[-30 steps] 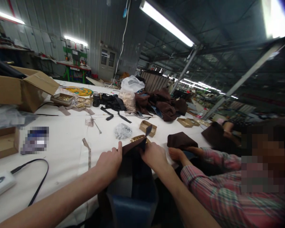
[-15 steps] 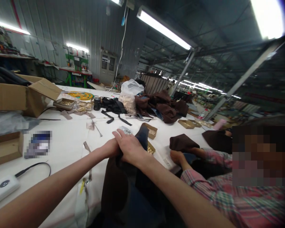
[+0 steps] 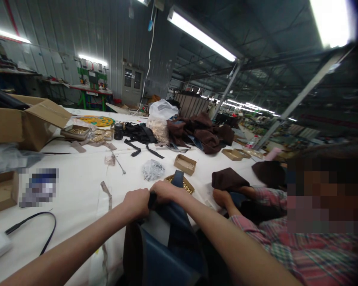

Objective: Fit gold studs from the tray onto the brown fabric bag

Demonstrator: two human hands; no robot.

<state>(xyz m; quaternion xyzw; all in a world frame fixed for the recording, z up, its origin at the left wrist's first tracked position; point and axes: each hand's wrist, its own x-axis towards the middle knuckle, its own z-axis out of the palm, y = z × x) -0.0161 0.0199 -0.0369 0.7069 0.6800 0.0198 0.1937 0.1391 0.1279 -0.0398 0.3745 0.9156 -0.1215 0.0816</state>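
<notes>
My left hand (image 3: pixel 136 203) is closed on the upper edge of a blue and brown leather piece (image 3: pixel 170 254), which looks like a soft, unfinished bag. Close beside it, my right hand (image 3: pixel 166 191) grips the same edge, its fingertips mostly hidden. A dark bit of the edge shows between the two hands. The piece hangs open below them, its smooth blue face towards me. Just beyond my right hand, a blue strap end (image 3: pixel 178 178) stands up in front of a cardboard tray of small gold-coloured metal parts (image 3: pixel 187 185).
A clear plastic bag of small silvery parts (image 3: pixel 153 170) and a shallow cardboard box (image 3: pixel 185 164) lie ahead on the white table. Brown leather pieces (image 3: pixel 207 133) are heaped farther back. At right, a co-worker in a plaid sleeve (image 3: pixel 256 230) handles brown leather (image 3: pixel 230 178).
My hands have come down and a little apart along the edge. The leather piece now gapes, showing more blue. The tray of gold parts and the plastic bag are less covered.
</notes>
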